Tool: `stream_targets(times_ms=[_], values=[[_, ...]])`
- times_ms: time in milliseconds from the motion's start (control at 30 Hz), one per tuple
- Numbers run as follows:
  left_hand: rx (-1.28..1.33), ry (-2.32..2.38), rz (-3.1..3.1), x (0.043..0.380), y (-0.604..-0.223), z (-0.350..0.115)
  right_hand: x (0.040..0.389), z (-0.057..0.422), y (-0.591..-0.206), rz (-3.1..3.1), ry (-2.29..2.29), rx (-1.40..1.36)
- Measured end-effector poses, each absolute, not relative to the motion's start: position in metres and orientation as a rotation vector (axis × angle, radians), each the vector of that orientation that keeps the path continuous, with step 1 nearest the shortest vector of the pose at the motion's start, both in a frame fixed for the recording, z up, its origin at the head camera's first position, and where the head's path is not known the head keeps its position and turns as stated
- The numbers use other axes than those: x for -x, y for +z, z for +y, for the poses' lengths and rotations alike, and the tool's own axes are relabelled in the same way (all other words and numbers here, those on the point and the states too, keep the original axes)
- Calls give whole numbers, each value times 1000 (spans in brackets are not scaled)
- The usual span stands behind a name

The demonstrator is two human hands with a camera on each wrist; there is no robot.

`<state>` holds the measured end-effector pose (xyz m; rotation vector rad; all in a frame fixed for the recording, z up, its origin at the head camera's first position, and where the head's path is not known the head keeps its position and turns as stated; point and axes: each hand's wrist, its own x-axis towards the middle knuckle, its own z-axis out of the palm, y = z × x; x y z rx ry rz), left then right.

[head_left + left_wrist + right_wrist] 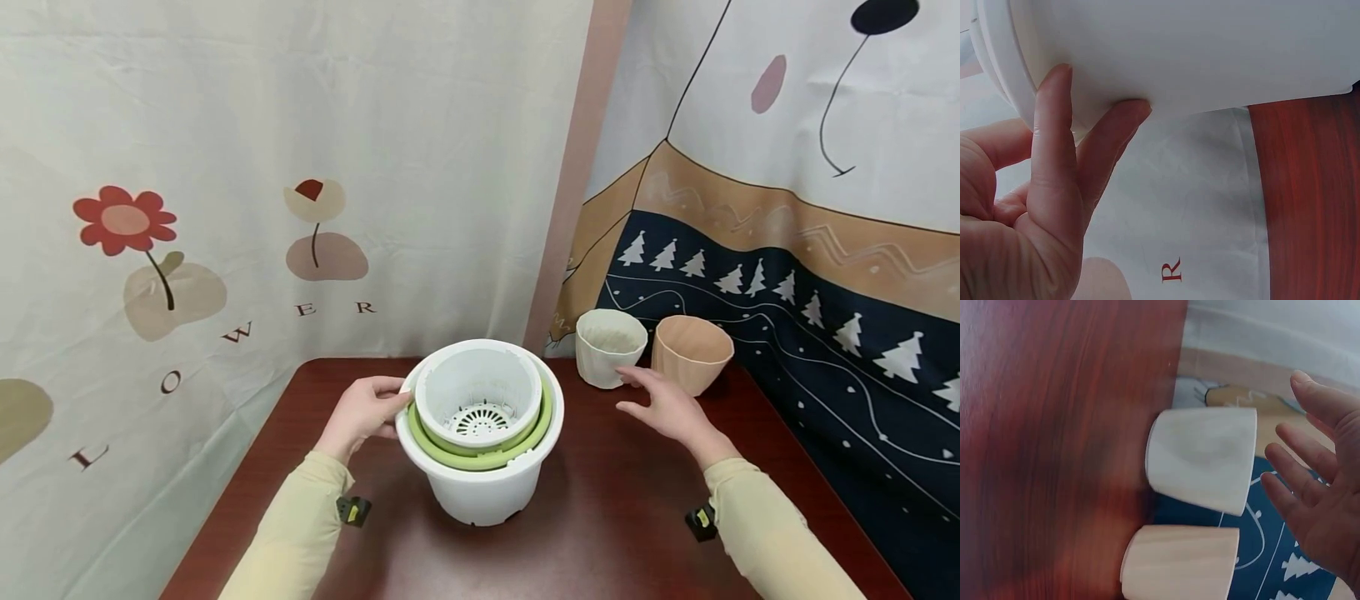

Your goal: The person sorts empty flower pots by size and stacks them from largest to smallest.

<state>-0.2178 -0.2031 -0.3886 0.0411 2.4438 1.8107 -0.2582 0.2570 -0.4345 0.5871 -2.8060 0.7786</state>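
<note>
My left hand [366, 414] grips the rim of a large white plastic flower pot [483, 497] at the middle of the table. In the left wrist view its fingertips lie on the pot's outer wall under the rim. Nested inside are a green-rimmed pot [480, 460] and, innermost, a white pot [480, 379] with a slotted bottom. With fingers spread and nothing held, my right hand [672, 406] hovers in front of a small off-white pot [597, 362]. A peach pot [697, 342] stands to the right of that one. The right wrist view shows a gap between the fingertips and the off-white pot [1200, 459].
Everything stands on a dark red wood-grain table [600, 533]. Behind its far edge hangs a pale printed curtain [435, 167], and a navy patterned cloth [810, 400] hangs along the right side.
</note>
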Motion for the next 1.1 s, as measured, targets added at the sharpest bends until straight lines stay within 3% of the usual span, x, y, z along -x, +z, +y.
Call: stream_targets(times_ms=[1100], values=[[-27,1831,2429,216,-387,-201,303,329,-410,-2939,463,-212]])
